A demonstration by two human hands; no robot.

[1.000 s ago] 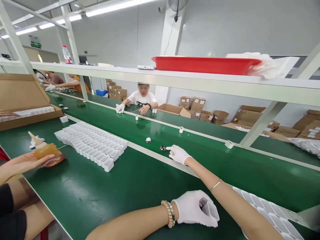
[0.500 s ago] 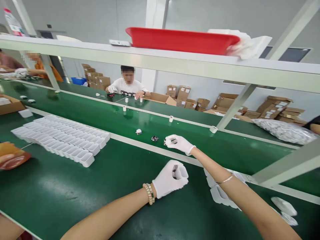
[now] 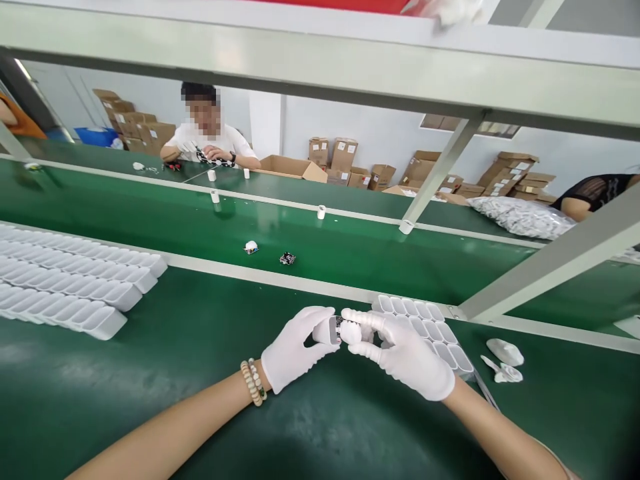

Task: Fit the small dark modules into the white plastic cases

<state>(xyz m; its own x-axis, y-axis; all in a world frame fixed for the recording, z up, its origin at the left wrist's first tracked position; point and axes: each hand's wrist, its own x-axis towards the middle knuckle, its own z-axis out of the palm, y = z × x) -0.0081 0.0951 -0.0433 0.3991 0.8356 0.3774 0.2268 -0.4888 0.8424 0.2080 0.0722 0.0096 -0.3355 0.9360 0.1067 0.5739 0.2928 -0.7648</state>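
Observation:
My gloved left hand (image 3: 299,347) is closed round a white plastic housing (image 3: 326,331), its open end turned to the right. In my gloved right hand (image 3: 407,350), thumb and fingers pinch a small circuit board with a white dome (image 3: 350,331). The board's dark edge is at the mouth of the housing; how far it is inside I cannot tell. Both hands are above the green table. On the green belt beyond lie a dark circuit board (image 3: 287,258) and another board with a white top (image 3: 251,247).
Rows of white housings (image 3: 105,321) stand at the left, and more housings (image 3: 453,357) at the right behind my right hand. Crumpled white scraps (image 3: 505,352) lie farther right. A metal shelf frame (image 3: 550,267) crosses ahead. A co-worker (image 3: 207,137) sits across the belt.
My right hand has come back from the belt with a domed circuit board and met the housing in my left hand. The camera view has tilted down and shifted right.

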